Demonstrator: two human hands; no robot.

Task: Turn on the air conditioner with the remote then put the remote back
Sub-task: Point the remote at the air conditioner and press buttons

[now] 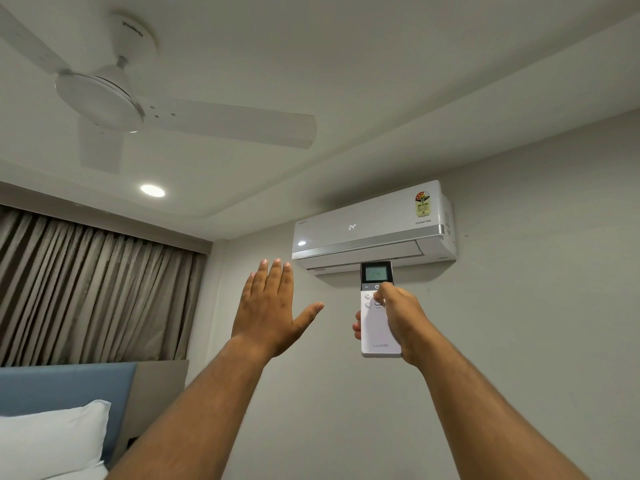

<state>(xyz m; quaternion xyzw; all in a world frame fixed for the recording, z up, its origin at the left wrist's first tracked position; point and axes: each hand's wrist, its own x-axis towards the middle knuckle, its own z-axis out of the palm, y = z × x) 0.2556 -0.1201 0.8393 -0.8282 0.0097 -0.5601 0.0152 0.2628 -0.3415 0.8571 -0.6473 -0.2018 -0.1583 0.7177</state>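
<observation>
A white wall-mounted air conditioner (374, 226) hangs high on the wall, its front panel lit with "24°" and its lower flap looking closed. My right hand (403, 317) is wrapped around a white remote (375, 329), held upright and pointed at the unit. The thumb rests on the buttons near the power symbol. The remote's small screen also reads 24. My left hand (268, 310) is raised beside it, palm toward the wall, fingers straight and thumb spread, holding nothing.
A white ceiling fan (104, 98) hangs at the upper left, with a lit ceiling spot (152, 190) near it. Brown curtains (93, 292) cover the left wall. Below them are a blue headboard (65, 389) and a white pillow (52, 441).
</observation>
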